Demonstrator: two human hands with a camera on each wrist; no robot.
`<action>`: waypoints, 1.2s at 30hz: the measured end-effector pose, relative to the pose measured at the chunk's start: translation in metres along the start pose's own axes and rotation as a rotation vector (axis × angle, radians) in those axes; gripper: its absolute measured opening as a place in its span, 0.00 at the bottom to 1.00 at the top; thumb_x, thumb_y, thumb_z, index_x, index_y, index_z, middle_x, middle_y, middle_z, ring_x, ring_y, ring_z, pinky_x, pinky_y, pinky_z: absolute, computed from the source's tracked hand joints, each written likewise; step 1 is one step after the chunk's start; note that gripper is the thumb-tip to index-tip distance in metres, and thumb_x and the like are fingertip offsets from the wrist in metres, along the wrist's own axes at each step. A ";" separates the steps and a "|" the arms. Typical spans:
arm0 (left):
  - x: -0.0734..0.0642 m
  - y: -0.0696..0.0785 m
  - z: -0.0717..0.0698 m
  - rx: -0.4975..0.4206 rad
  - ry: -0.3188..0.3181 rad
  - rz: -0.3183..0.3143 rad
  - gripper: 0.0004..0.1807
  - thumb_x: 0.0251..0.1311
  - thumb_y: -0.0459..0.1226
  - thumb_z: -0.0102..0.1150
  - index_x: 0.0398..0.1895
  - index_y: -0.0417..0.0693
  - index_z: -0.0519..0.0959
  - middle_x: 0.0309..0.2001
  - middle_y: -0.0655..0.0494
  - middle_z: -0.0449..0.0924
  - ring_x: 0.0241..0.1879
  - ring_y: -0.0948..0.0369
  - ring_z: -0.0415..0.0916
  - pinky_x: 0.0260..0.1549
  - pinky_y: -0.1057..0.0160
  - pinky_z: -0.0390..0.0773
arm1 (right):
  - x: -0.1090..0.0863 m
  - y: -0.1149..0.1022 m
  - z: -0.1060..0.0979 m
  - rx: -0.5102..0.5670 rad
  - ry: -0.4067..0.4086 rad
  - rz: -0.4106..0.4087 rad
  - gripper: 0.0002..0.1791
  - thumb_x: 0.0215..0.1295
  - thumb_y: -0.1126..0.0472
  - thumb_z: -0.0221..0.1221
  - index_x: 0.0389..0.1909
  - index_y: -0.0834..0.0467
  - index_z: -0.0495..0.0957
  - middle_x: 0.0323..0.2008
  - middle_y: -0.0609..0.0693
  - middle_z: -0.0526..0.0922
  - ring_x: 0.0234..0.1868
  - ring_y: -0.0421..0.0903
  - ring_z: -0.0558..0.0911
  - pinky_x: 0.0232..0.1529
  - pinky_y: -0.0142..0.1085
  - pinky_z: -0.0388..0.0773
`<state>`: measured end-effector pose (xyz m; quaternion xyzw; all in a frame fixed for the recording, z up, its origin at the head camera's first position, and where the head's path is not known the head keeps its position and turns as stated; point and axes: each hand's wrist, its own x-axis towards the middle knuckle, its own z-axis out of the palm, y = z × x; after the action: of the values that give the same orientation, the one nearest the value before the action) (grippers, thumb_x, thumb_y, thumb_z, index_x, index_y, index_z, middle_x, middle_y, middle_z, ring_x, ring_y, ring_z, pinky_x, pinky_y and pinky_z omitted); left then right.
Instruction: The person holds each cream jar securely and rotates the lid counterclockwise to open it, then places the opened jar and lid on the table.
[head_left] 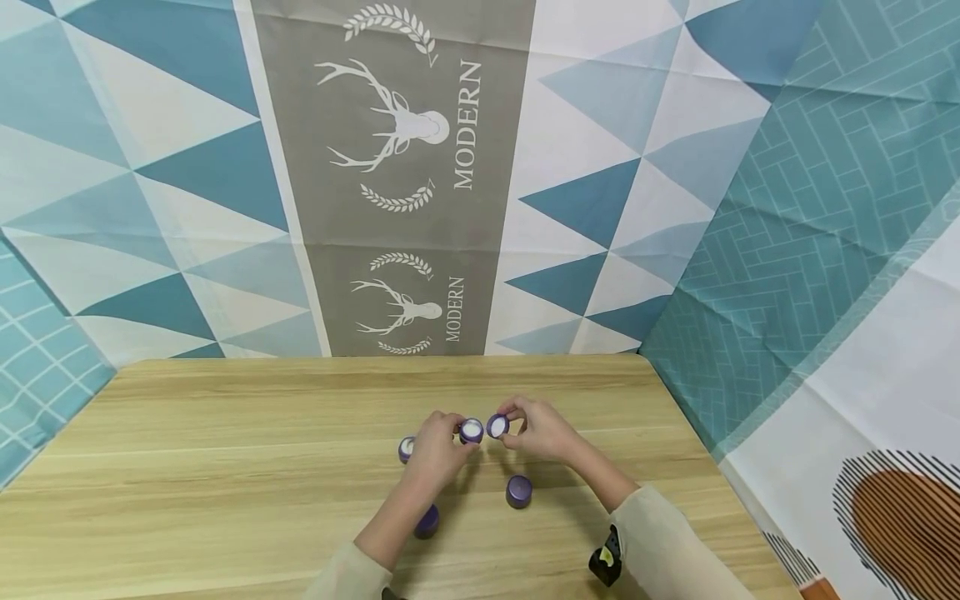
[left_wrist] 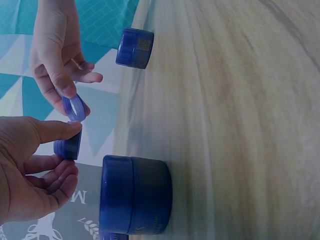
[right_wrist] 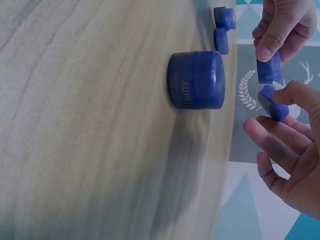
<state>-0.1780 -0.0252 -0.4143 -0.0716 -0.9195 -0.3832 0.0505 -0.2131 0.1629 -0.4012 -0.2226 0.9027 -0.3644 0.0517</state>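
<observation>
Pinching open purple cosmetic jar (head_left: 471,431), white inside, between thumb and fingers of left hand (head_left: 437,450), above wooden table (head_left: 225,425), nearer right edge than left. Pinching round purple piece (head_left: 498,426), probably a lid, in right hand (head_left: 538,429), just beside jar. Can read gold "AUPR…" on capped jar (head_left: 518,492), closer to near edge; "MODERN" on deer-print cloth (head_left: 487,237) past far edge. Also seeing second white-topped jar (head_left: 406,450) toward left edge, partly hidden by left hand, and another purple jar (head_left: 427,522) partly behind left forearm (head_left: 393,517).

Jar (head_left: 471,431) left of lid (head_left: 498,426), both above table (head_left: 225,483), cloth (head_left: 405,225) behind
</observation>
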 end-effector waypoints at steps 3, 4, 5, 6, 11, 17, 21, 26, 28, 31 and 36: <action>0.002 -0.002 0.002 0.022 -0.001 -0.002 0.22 0.47 0.36 0.69 0.45 0.34 0.78 0.38 0.46 0.76 0.39 0.54 0.74 0.42 0.55 0.77 | 0.000 0.004 0.002 0.004 -0.004 0.014 0.19 0.53 0.65 0.64 0.47 0.62 0.74 0.44 0.58 0.83 0.33 0.46 0.81 0.28 0.28 0.76; 0.002 -0.003 0.003 0.030 -0.001 -0.001 0.22 0.47 0.35 0.69 0.45 0.34 0.78 0.38 0.45 0.76 0.39 0.53 0.74 0.42 0.55 0.77 | 0.000 0.005 0.003 0.002 -0.007 0.019 0.19 0.53 0.65 0.64 0.47 0.62 0.74 0.44 0.58 0.83 0.32 0.44 0.81 0.27 0.29 0.76; 0.002 -0.003 0.004 0.038 -0.001 -0.001 0.22 0.47 0.35 0.69 0.45 0.33 0.78 0.38 0.45 0.76 0.39 0.53 0.74 0.42 0.55 0.77 | 0.000 0.007 0.004 0.000 -0.009 0.025 0.19 0.53 0.64 0.63 0.47 0.62 0.74 0.44 0.58 0.82 0.30 0.42 0.80 0.26 0.29 0.76; 0.003 -0.004 0.005 0.046 0.000 0.001 0.22 0.46 0.35 0.69 0.45 0.33 0.78 0.38 0.45 0.77 0.39 0.53 0.75 0.42 0.55 0.77 | 0.001 0.008 0.005 -0.001 -0.013 0.028 0.19 0.53 0.64 0.63 0.47 0.62 0.74 0.45 0.59 0.82 0.29 0.41 0.79 0.26 0.29 0.75; 0.004 -0.006 0.009 0.059 0.002 -0.007 0.21 0.45 0.34 0.70 0.43 0.32 0.78 0.37 0.44 0.77 0.38 0.53 0.75 0.43 0.54 0.78 | 0.002 0.013 0.009 0.002 -0.020 0.028 0.19 0.53 0.64 0.63 0.47 0.62 0.73 0.45 0.60 0.82 0.30 0.41 0.79 0.26 0.28 0.75; 0.005 -0.007 0.012 0.085 -0.020 -0.014 0.21 0.46 0.35 0.69 0.44 0.32 0.78 0.37 0.44 0.77 0.39 0.51 0.75 0.43 0.53 0.77 | 0.002 0.015 0.011 -0.007 0.003 0.025 0.19 0.54 0.64 0.64 0.47 0.63 0.76 0.44 0.57 0.83 0.43 0.49 0.82 0.32 0.28 0.75; 0.007 -0.008 0.014 0.091 -0.023 -0.011 0.21 0.47 0.35 0.69 0.44 0.32 0.78 0.36 0.45 0.76 0.39 0.52 0.75 0.42 0.54 0.78 | 0.002 0.018 0.012 0.006 0.007 0.036 0.19 0.54 0.64 0.64 0.48 0.63 0.76 0.44 0.57 0.83 0.46 0.51 0.82 0.33 0.28 0.76; 0.007 -0.008 0.016 0.087 -0.013 -0.011 0.21 0.45 0.35 0.70 0.42 0.32 0.79 0.34 0.46 0.75 0.36 0.53 0.74 0.42 0.54 0.77 | 0.003 0.022 0.015 0.017 -0.012 0.062 0.19 0.53 0.64 0.64 0.48 0.62 0.74 0.46 0.58 0.82 0.46 0.51 0.82 0.32 0.28 0.76; 0.007 -0.008 0.016 0.094 -0.009 -0.002 0.20 0.45 0.35 0.70 0.41 0.32 0.79 0.33 0.46 0.75 0.35 0.54 0.74 0.41 0.54 0.77 | 0.003 0.024 0.016 0.015 -0.018 0.064 0.19 0.53 0.65 0.64 0.47 0.62 0.74 0.46 0.58 0.82 0.46 0.51 0.81 0.31 0.28 0.76; 0.007 -0.008 0.017 0.099 -0.009 0.005 0.20 0.44 0.35 0.70 0.41 0.32 0.79 0.33 0.46 0.75 0.35 0.54 0.74 0.41 0.54 0.77 | 0.003 0.026 0.018 0.021 -0.026 0.077 0.19 0.54 0.64 0.63 0.48 0.62 0.74 0.46 0.59 0.82 0.40 0.48 0.82 0.27 0.29 0.76; 0.008 -0.007 0.018 0.094 -0.016 0.006 0.20 0.44 0.34 0.70 0.40 0.32 0.79 0.33 0.46 0.76 0.35 0.54 0.74 0.41 0.55 0.77 | 0.004 0.028 0.020 0.047 -0.044 0.116 0.19 0.57 0.64 0.62 0.50 0.62 0.73 0.48 0.62 0.80 0.21 0.44 0.79 0.21 0.31 0.76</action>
<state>-0.1873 -0.0167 -0.4309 -0.0747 -0.9367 -0.3387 0.0475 -0.2212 0.1659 -0.4345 -0.1766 0.9039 -0.3772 0.0976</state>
